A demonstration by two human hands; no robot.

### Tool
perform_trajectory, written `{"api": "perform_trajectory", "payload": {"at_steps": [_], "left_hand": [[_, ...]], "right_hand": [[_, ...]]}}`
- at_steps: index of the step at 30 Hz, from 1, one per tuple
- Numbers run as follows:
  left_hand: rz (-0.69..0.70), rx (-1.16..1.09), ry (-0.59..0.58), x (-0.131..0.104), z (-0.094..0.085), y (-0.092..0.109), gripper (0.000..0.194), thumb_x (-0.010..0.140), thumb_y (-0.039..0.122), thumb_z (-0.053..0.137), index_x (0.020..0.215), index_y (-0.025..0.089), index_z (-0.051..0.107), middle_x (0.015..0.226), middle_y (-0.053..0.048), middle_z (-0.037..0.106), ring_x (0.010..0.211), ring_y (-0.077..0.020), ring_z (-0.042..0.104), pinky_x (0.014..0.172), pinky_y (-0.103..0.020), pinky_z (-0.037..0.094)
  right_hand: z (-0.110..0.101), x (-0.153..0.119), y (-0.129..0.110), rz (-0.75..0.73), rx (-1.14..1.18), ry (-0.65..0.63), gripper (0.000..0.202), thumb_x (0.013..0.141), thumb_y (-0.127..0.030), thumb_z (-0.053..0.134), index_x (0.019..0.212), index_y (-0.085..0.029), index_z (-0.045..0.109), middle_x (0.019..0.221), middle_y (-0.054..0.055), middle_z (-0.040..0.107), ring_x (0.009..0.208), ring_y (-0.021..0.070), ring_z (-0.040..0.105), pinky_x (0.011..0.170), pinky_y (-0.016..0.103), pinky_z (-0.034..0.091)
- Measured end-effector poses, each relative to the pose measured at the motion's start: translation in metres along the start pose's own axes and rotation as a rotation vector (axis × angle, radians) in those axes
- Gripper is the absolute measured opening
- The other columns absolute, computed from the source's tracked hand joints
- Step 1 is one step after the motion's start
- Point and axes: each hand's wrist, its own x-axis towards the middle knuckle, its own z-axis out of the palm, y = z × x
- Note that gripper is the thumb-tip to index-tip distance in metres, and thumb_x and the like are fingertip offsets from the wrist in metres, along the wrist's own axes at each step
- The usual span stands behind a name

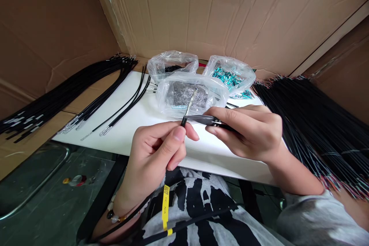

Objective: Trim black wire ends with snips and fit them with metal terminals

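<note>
My left hand (161, 150) pinches a black cable (183, 121) between thumb and fingers, just below its silvery, stripped end (191, 102), which points up and away from me. My right hand (245, 132) grips a small dark pointed tool (201, 119) with shiny rivets. It looks like snips, though its handles are hidden in my fingers. The tool's tip touches or nearly touches the cable where the black jacket ends. A yellow tag (165, 207) with print hangs on a black cable across my lap.
Behind my hands are clear plastic bags: one of fine grey bits (187, 94), one of teal pieces (227, 78), one with black contents (173, 68). Black cables (72, 84) lie left on the white table (115, 138); a thick bundle (314, 123) lies right. Cardboard walls (184, 11) surround it.
</note>
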Motion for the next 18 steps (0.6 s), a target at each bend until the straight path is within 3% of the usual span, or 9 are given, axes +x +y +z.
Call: {"api": "perform_trajectory", "payload": {"at_steps": [9, 15, 18], "left_hand": [[0.042, 0.032, 0.055, 0.001, 0.000, -0.003, 0.028, 0.104, 0.033, 0.057, 0.087, 0.024, 0.076, 0.048, 0.006, 0.035, 0.045, -0.0077, 0.031, 0.045, -0.024, 0.024], [0.086, 0.161, 0.218, -0.002, 0.012, 0.001, 0.026, 0.102, 0.022, 0.057, 0.085, 0.022, 0.077, 0.048, 0.007, 0.035, 0.046, -0.0076, 0.032, 0.047, -0.024, 0.025], [0.128, 0.264, 0.244, -0.002, 0.014, 0.002, 0.025, 0.100, 0.017, 0.058, 0.085, 0.021, 0.077, 0.048, 0.007, 0.037, 0.045, -0.0070, 0.033, 0.047, -0.024, 0.026]], "right_hand": [[-0.001, 0.001, 0.000, 0.025, 0.007, -0.010, 0.015, 0.103, -0.027, 0.062, 0.108, -0.014, 0.069, 0.063, -0.003, 0.067, 0.047, 0.0073, 0.056, 0.047, 0.022, 0.043], [0.001, -0.002, 0.002, 0.011, 0.021, -0.005, 0.015, 0.103, -0.026, 0.061, 0.108, -0.014, 0.069, 0.061, -0.003, 0.064, 0.046, 0.0078, 0.053, 0.046, 0.023, 0.039], [0.002, -0.003, 0.002, -0.002, 0.003, -0.008, 0.014, 0.103, -0.024, 0.059, 0.105, -0.015, 0.069, 0.059, -0.003, 0.063, 0.045, 0.0083, 0.051, 0.046, 0.024, 0.040]]}}
